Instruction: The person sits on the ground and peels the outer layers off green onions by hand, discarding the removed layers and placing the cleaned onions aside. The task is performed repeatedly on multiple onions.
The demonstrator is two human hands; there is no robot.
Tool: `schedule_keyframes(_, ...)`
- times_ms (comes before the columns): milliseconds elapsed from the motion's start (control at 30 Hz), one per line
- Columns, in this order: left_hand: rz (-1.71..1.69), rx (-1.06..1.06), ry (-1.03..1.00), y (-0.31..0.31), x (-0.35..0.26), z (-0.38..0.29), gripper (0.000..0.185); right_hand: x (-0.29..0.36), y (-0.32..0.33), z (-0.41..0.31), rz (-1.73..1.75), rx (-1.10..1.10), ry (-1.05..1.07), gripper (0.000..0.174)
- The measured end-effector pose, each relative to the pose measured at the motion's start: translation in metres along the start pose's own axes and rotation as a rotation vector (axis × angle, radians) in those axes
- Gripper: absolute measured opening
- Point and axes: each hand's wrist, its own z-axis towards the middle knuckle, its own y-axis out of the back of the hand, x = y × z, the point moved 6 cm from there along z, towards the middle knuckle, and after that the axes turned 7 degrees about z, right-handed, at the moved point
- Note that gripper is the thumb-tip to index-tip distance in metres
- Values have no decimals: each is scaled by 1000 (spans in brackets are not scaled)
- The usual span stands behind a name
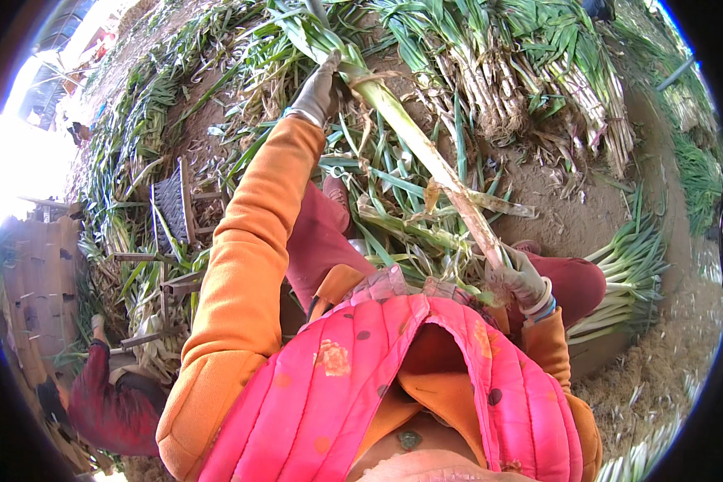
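Note:
A long green onion stalk slants across in front of me, its leafy green top farther away and its root end close to my body. My gloved left hand grips it just below the leaves. At the other end, my gloved right hand is closed around the root end. Dry outer skin hangs off the stalk's lower half. Stripped leaves and peelings are heaped between my legs. Whether the right hand also holds a small tool is hidden by its fingers.
Unpeeled green onions with roots lie in bundles ahead. Cleaned, white-stemmed green onions are piled beside my right knee. A low chair with a woven panel stands at left. Behind it, another person in a dark red sleeve bends down.

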Motion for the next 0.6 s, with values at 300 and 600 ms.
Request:
schedule_keyframes(300, -183, 63, -157, -23, -37, -42, 39, -20, 67, 73, -1516, -118, 54, 53)
schedule_keyframes(600, -58, -14, -228, -90, -8, -79, 37, 109, -58, 185, -1107, -425, 1040, 49)
